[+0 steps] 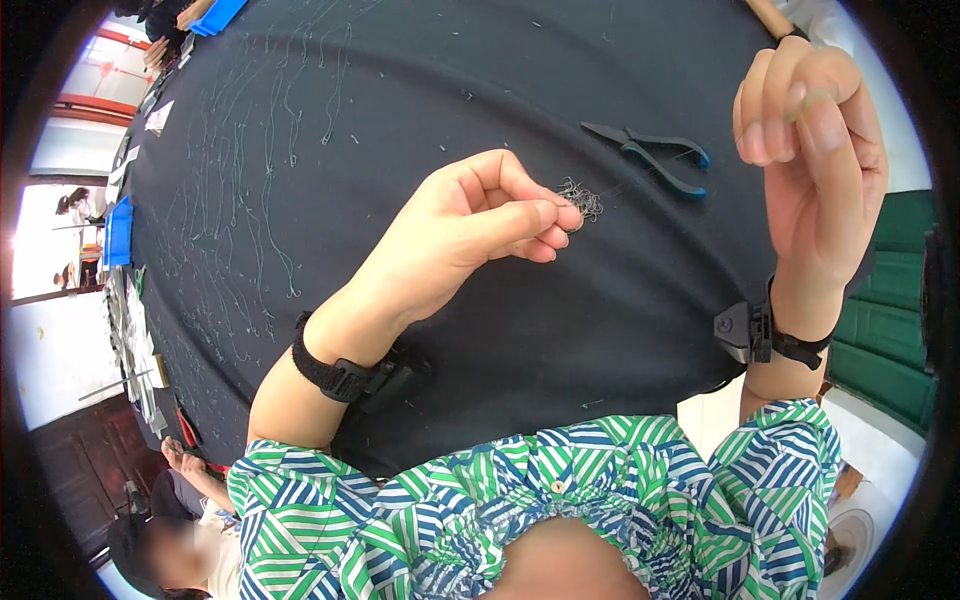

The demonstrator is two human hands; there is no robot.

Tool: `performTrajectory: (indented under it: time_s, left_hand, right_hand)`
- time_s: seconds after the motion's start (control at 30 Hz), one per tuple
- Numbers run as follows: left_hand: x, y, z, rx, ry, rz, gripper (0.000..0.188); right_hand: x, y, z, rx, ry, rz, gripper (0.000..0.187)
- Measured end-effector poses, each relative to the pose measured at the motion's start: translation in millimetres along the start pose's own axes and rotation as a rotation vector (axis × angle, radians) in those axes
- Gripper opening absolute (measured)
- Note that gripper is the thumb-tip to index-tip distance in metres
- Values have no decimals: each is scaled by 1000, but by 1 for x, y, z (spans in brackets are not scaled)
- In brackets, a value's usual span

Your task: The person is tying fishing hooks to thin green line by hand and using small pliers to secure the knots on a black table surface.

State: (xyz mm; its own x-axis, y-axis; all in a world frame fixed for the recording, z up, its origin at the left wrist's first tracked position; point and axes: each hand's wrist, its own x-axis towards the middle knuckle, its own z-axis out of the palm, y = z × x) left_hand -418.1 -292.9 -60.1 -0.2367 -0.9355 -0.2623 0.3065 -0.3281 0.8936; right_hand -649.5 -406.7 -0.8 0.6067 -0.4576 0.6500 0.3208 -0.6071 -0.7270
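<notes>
My left hand (478,212) is closed in a pinch, thumb against forefinger, over the dark cloth. Its fingertips meet the edge of a small heap of metal fish hooks (584,200); what they pinch is too small to make out. My right hand (822,150) is raised at the far right, its thumb and curled fingers pressed together. Something faintly greenish shows at that thumb tip, too fine to name. Between the hands, beyond the heap, lie pliers (640,146) with dark jaws and blue-tipped handles, their handles spread.
Many thin green lines (268,170), some ending in hooks, lie across the left of the black cloth (520,350). Blue trays (118,232) stand at the table's left edge. Another person (185,545) sits at lower left; other people's hands show at the far edge.
</notes>
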Motion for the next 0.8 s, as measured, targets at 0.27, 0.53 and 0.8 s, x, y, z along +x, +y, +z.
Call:
performTrajectory:
  time_s: [0.27, 0.53, 0.8]
  left_hand:
    - [3, -5, 0, 66, 82, 127, 6]
    - [2, -9, 4, -44, -74, 17, 7]
    - [3, -11, 5, 14, -7, 84, 7]
  right_hand:
    - [-1, -3, 4, 11, 5, 10, 16]
    - [-4, -2, -7, 61, -50, 54, 16]
    - [-5, -7, -5, 109, -131, 33, 19]
